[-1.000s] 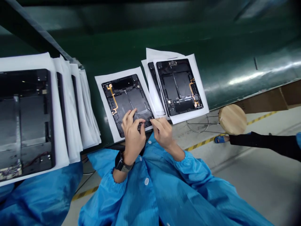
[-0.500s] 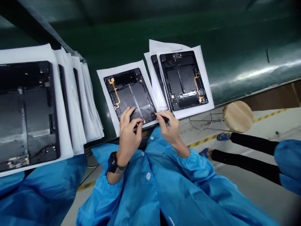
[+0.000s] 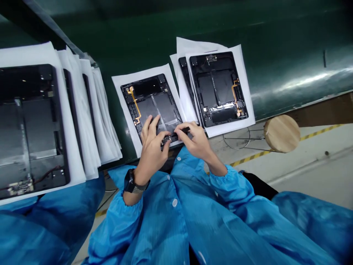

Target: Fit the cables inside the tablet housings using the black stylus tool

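An opened black tablet chassis (image 3: 150, 105) with an orange flex cable lies on a white sheet (image 3: 121, 99) on the green belt in front of me. My left hand (image 3: 151, 149) rests on the chassis's near edge, its fingers curled and pinching a small dark component (image 3: 166, 139). My right hand (image 3: 194, 141) pinches the other end of the same narrow dark part at the chassis's near right corner. A black watch (image 3: 129, 182) sits on my left wrist. Both arms wear blue sleeves.
Two more chassis on white sheets (image 3: 219, 88) lie overlapped to the right. A fanned stack of sheeted chassis (image 3: 41, 117) fills the left. A round wooden stool (image 3: 281, 132) stands on the grey floor beside yellow-black tape (image 3: 248, 159). Another person's blue garment (image 3: 317, 221) shows at lower right.
My right hand has moved left toward my left hand, and both now pinch the small part together. The other person's dark legs by the stool have left the view.
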Demonstrator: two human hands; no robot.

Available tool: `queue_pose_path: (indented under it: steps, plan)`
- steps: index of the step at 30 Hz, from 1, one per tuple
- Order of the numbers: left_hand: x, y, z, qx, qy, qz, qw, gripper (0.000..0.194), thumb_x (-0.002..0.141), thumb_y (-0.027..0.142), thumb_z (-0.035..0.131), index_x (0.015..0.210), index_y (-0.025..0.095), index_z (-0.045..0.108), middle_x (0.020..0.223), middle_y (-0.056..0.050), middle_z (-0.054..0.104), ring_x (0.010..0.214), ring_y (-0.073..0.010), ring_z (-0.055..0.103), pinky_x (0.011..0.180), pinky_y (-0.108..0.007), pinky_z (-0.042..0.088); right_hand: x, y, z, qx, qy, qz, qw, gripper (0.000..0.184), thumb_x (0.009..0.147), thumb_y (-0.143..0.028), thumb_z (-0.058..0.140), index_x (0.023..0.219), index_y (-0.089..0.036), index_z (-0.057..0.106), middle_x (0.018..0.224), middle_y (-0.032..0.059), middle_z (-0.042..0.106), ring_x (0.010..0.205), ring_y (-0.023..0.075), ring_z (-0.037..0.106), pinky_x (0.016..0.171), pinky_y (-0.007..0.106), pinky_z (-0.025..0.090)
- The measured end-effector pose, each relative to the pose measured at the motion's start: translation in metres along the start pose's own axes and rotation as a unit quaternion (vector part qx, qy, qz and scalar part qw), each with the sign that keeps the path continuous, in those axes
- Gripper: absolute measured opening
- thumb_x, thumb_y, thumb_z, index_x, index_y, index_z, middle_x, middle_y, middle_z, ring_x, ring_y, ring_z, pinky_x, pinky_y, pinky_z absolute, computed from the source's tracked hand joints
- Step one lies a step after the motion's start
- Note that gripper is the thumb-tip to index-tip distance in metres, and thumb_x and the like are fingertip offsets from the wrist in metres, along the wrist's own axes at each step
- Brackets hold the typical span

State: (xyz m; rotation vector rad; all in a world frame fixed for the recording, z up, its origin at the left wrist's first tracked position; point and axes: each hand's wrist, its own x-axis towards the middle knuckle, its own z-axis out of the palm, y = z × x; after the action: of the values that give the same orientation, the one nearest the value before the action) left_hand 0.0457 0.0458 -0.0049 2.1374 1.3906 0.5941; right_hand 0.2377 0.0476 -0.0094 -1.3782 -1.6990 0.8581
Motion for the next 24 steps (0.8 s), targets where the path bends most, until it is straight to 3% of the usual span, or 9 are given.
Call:
queue_pose_path:
  steps: [9,16,24]
  plan:
    - [0.003,0.004,0.006,-0.059,-0.021,-0.044,0.997,0.023,0.098,0.015,0.05,0.105,0.023,0.07,0.174,-0.007,0.029,0.166,-0.0315,0.006,0.13,-0.068,0.016,-0.006,0.004,-0.008,0.087,0.007,0.026,0.996,0.014,0.102,-0.03,0.059,0.096,-0.022,0.069,0.087,0.0025,0.074,0.085,0.0185,0.068,0.08,0.033,0.051]
    - [0.009,0.008,0.007,-0.072,-0.013,-0.057,0.996,0.03,0.095,0.011,0.048,0.113,0.022,0.07,0.176,-0.007,0.024,0.166,-0.0299,0.004,0.13,-0.068,0.015,-0.01,0.006,0.0,0.064,0.024,0.014,0.998,0.013,0.103,-0.029,0.059,0.098,-0.022,0.069,0.085,0.0024,0.072,0.083,0.0186,0.067,0.079,0.034,0.05]
    - [0.01,0.008,0.008,-0.082,-0.02,-0.064,0.994,0.034,0.095,0.007,0.044,0.104,0.022,0.072,0.177,-0.003,0.022,0.166,-0.0289,-0.001,0.132,-0.068,0.006,-0.016,0.005,0.003,0.064,0.043,0.003,0.997,0.012,0.104,-0.026,0.058,0.098,-0.022,0.068,0.087,0.0024,0.072,0.082,0.0181,0.065,0.08,0.036,0.048]
